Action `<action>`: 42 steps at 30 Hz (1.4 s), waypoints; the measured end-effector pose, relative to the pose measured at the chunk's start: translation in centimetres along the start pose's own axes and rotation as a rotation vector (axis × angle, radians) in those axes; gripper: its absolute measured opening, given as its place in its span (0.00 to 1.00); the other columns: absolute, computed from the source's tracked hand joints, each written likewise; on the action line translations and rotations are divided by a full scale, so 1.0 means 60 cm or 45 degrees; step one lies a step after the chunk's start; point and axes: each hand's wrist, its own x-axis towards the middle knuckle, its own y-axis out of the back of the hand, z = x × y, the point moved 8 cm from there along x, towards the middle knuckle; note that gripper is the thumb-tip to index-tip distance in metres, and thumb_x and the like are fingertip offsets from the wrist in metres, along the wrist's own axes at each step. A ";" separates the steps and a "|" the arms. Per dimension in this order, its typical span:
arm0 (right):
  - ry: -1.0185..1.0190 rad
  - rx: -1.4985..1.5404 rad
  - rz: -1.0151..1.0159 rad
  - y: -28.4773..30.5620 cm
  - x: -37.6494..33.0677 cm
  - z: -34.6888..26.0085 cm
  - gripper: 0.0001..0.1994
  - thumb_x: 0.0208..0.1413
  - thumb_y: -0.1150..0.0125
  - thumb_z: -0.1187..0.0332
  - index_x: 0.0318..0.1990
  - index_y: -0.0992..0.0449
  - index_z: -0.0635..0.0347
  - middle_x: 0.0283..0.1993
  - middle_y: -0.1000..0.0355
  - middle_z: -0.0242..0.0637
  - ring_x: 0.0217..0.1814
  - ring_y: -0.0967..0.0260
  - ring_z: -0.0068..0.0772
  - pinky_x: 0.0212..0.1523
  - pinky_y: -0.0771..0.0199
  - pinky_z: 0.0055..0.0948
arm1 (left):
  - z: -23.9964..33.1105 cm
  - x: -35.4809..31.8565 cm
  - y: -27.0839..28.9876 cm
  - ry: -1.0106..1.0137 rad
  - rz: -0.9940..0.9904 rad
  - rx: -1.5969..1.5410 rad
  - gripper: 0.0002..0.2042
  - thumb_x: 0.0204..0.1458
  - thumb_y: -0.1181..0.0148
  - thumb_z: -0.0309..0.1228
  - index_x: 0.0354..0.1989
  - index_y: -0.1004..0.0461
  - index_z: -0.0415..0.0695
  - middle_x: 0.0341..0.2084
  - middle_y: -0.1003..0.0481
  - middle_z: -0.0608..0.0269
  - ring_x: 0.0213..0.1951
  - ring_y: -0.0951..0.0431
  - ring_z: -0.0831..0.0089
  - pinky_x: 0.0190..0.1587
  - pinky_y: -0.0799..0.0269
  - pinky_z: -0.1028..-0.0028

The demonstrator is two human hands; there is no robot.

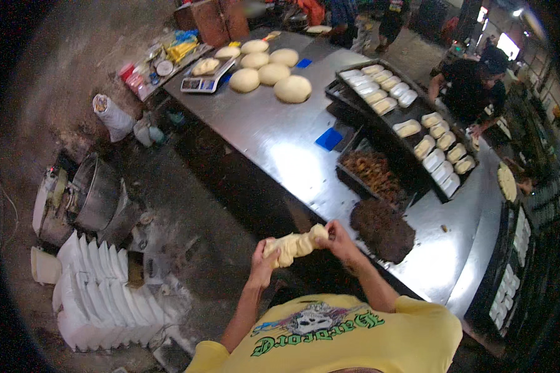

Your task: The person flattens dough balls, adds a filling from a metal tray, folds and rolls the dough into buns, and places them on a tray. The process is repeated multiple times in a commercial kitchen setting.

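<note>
Both hands grasp a pale twisted roll of dough (294, 244), held in the air at about 6 o'clock in the view, just off the near edge of the steel tabletop (280, 140). The left hand (264, 255) is clenched around the roll's lower left end, and the right hand (337, 237) grips its upper right end, so the dough runs tilted between them. Below the hands shows the person's yellow printed shirt (354, 339).

Just beside the right hand, toward 3 o'clock, a heap of dark brown crumbly filling (382, 229) lies on the tabletop. Beyond it, toward 1 o'clock, a dark tray (348, 173) holds more brown filling. Further toward 1 and 2 o'clock, long black trays (348, 93) carry rows of pale shaped dough pieces (379, 87). A blue square scraper (328, 138) lies flat on the tabletop near the middle.

At 12 o'clock, well apart from the hands, round dough balls (267, 65) sit grouped at the far end, with a scale (206, 79) just beside them bearing a piece of dough. At 2 o'clock another person in dark clothes (473, 87) bends over the far side.

On the floor toward 9 o'clock stands a metal mixer bowl (96, 193), and at 8 o'clock white sacks (102, 289) are stacked in a row.
</note>
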 end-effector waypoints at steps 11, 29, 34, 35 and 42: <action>-0.228 -0.460 0.048 -0.049 0.068 0.055 0.21 0.57 0.29 0.66 0.53 0.33 0.61 0.46 0.26 0.37 0.49 0.29 0.32 0.51 0.27 0.34 | 0.115 0.114 0.052 -0.119 -0.256 0.647 0.22 0.57 0.37 0.24 0.61 0.31 0.42 0.52 0.25 0.58 0.53 0.25 0.69 0.57 0.30 0.69; 0.042 0.033 0.021 -0.099 0.516 -0.147 0.27 0.61 0.33 0.65 0.64 0.37 0.62 0.49 0.28 0.40 0.47 0.27 0.30 0.48 0.21 0.32 | 0.497 0.551 0.098 -0.381 -0.129 1.034 0.21 0.58 0.40 0.22 0.60 0.30 0.40 0.50 0.24 0.56 0.53 0.25 0.69 0.57 0.30 0.70; 0.056 0.388 0.040 -0.103 0.602 -0.244 0.25 0.62 0.35 0.65 0.64 0.35 0.60 0.54 0.30 0.40 0.54 0.29 0.33 0.52 0.20 0.35 | 0.695 0.664 0.064 -0.700 -0.223 0.942 0.26 0.57 0.39 0.23 0.66 0.35 0.44 0.55 0.27 0.56 0.55 0.27 0.69 0.57 0.29 0.69; 0.065 0.425 0.052 -0.107 0.624 -0.250 0.25 0.63 0.35 0.65 0.64 0.35 0.60 0.55 0.30 0.40 0.55 0.29 0.33 0.52 0.20 0.35 | 0.718 0.696 0.069 -0.701 -0.252 0.921 0.28 0.57 0.38 0.23 0.67 0.36 0.44 0.56 0.27 0.55 0.55 0.27 0.68 0.57 0.29 0.68; -0.301 0.208 0.502 -0.093 0.847 0.014 0.25 0.62 0.38 0.67 0.64 0.37 0.66 0.52 0.29 0.43 0.45 0.28 0.30 0.40 0.22 0.30 | 0.656 1.041 0.239 -0.842 0.138 1.580 0.27 0.61 0.42 0.31 0.68 0.39 0.39 0.57 0.28 0.44 0.58 0.28 0.50 0.61 0.33 0.56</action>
